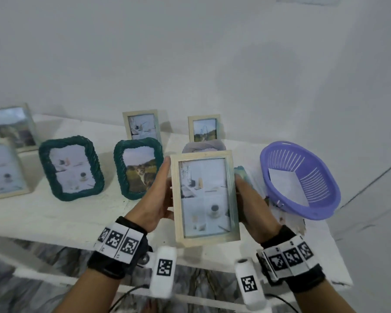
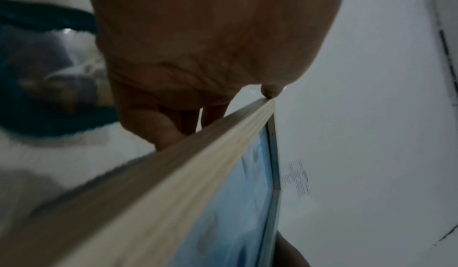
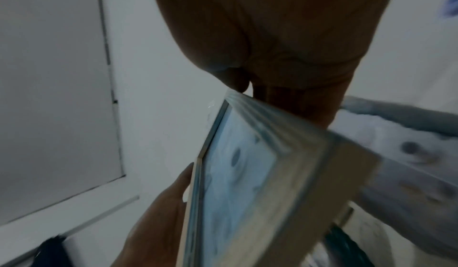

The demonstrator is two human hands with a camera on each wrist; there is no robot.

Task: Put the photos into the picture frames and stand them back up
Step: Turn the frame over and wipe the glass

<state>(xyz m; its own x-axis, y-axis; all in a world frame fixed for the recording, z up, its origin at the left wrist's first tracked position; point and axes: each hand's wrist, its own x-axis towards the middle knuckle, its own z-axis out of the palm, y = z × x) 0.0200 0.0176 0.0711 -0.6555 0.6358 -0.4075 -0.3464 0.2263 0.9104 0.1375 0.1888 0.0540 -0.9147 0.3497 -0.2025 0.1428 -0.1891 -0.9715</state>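
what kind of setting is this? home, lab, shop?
Probably a home room or staged data-collection corner: a worn white shelf against a bare white wall, standing photo frames, and a purple plastic basket.

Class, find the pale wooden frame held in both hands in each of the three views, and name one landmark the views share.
Head: the pale wooden frame is centre, low, upright, between the left hand and right hand.
Left wrist: its edge runs diagonally from lower left to the fingertips.
Right wrist: it fills the lower centre, glass side facing left.
Shared landmark: the green woven frame, seen in the head view and, blurred, at the left wrist view's left.
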